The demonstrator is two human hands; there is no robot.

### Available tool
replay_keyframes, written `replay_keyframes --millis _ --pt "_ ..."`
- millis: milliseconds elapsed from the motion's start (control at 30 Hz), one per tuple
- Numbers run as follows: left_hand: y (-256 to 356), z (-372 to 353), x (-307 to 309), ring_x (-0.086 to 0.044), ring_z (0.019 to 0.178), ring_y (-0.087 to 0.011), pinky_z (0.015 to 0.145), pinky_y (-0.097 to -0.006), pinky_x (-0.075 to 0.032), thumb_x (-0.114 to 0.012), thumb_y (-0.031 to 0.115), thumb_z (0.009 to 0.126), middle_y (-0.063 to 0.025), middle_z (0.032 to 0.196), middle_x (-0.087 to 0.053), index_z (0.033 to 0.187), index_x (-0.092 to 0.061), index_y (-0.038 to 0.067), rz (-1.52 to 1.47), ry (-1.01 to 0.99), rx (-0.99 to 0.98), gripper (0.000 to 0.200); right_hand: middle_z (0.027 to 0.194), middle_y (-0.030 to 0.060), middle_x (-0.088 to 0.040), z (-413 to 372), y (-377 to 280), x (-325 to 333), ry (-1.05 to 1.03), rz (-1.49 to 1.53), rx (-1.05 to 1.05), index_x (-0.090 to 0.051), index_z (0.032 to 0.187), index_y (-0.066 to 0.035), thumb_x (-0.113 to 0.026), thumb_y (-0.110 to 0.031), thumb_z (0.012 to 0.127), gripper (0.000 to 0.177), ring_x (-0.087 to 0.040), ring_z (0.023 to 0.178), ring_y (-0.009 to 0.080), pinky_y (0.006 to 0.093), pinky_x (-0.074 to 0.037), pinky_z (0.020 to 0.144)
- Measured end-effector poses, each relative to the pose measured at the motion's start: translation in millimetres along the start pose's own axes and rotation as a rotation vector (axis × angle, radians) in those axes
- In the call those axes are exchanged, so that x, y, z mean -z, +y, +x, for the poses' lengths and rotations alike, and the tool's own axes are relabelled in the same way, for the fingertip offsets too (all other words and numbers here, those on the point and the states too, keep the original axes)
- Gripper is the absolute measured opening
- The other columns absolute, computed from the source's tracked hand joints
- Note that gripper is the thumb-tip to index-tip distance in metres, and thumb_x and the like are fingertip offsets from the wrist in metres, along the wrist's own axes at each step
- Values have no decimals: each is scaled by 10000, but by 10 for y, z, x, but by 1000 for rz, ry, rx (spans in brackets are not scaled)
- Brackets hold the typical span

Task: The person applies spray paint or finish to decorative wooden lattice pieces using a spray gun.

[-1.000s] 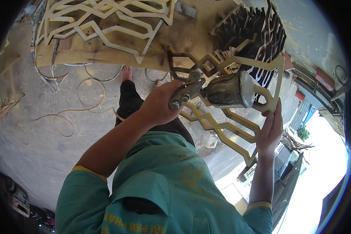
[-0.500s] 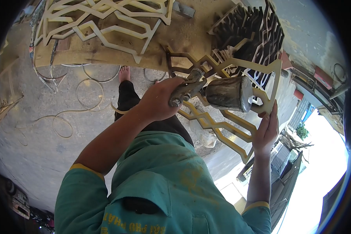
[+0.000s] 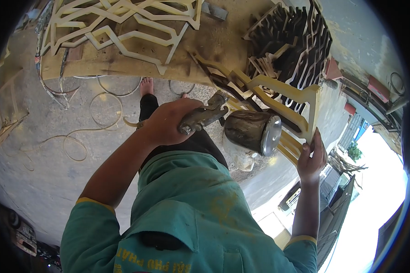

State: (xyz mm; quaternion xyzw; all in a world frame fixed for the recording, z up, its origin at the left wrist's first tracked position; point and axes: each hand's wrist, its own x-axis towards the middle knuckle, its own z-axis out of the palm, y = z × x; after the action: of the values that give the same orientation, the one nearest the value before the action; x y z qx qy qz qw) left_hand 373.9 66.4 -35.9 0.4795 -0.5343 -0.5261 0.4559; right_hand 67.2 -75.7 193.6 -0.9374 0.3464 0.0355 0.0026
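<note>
My left hand (image 3: 168,120) is closed around a metal spray gun (image 3: 202,113), whose dented, paint-stained cup (image 3: 247,129) sticks out to the right. In front of the gun and cup is a yellowish lattice panel (image 3: 284,93), tilted and seen partly edge-on. Its near right corner is pinched between the fingers and thumb of my right hand (image 3: 312,159). The cup hides part of the panel's lower bars. The panel's far end reaches the edge of the brown, overspray-stained board (image 3: 214,45).
Pale yellow lattice panels (image 3: 118,34) lie on the board at upper left. A pile of dark lattice panels (image 3: 291,43) leans at upper right. A thin hose (image 3: 77,129) loops over the concrete floor beside my bare foot (image 3: 146,86). A plastic bag (image 3: 241,159) lies below the cup.
The spray gun has moved down and left, nearer my body. The lattice panel has turned from facing me to a steep tilt, with my right hand still on its corner.
</note>
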Motion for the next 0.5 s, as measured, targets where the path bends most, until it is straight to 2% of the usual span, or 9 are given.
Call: replay_keyframes --millis 67,100,200,233,333,367,467,500 --pt "33 5 77 -653 980 -320 855 -363 -503 -716 -20 652 -150 1125 -645 1251 -544 65 -1 -39 -10 629 1021 257 -648 -35 65 47 29 -16 76 -482 1261 104 -496 -121 970 368 -630 667 318 399 -510 612" --pt "46 13 118 -654 980 -315 853 -363 -503 -721 -20 650 -146 1120 -647 1249 -546 66 4 -62 -6 630 1006 230 -656 12 71 74 39 -50 122 -489 1257 85 -498 -143 980 359 -614 661 291 380 -493 603" --pt "3 54 178 -654 982 -311 850 -364 -502 -737 -13 638 -138 1105 -651 1237 -554 68 21 -79 -39 632 982 198 -661 216 83 0 -13 -42 191 -496 1277 45 -500 -140 981 349 -615 716 294 380 -494 653" --pt "-23 82 193 -654 983 -312 850 -365 -501 -742 -10 633 -135 1100 -652 1233 -557 68 27 -76 -60 633 1010 178 -659 193 146 -94 12 -5 155 -504 1284 6 -512 -149 977 344 -616 800 285 377 -492 695" --pt "-53 170 268 -648 986 -319 850 -374 -502 -751 28 637 -140 1093 -653 1206 -573 65 61 -53 -80 597 1036 184 -642 245 326 -225 69 106 49 -502 1264 9 -537 -168 969 346 -615 847 297 382 -495 713" --pt "-53 201 296 -647 985 -322 849 -377 -503 -752 44 641 -143 1090 -653 1198 -577 64 84 -60 -66 585 1086 196 -613 255 311 -345 120 276 -18 -498 1237 23 -508 -263 989 379 -600 921 315 399 -488 781" --pt "-60 314 353 -642 981 -329 841 -388 -505 -750 86 655 -150 1079 -655 1175 -589 62 124 -75 -39 545 1127 213 -584 452 220 -272 145 110 83 -492 1224 31 -439 -349 1012 438 -575 1002 337 420 -463 863" --pt "-80 357 361 -641 979 -331 838 -392 -506 -745 97 661 -150 1074 -655 1167 -593 62 123 -75 -43 530 1166 224 -564 441 186 -253 76 112 32 -491 1222 30 -391 -398 1020 483 -553 1062 341 436 -439 912"
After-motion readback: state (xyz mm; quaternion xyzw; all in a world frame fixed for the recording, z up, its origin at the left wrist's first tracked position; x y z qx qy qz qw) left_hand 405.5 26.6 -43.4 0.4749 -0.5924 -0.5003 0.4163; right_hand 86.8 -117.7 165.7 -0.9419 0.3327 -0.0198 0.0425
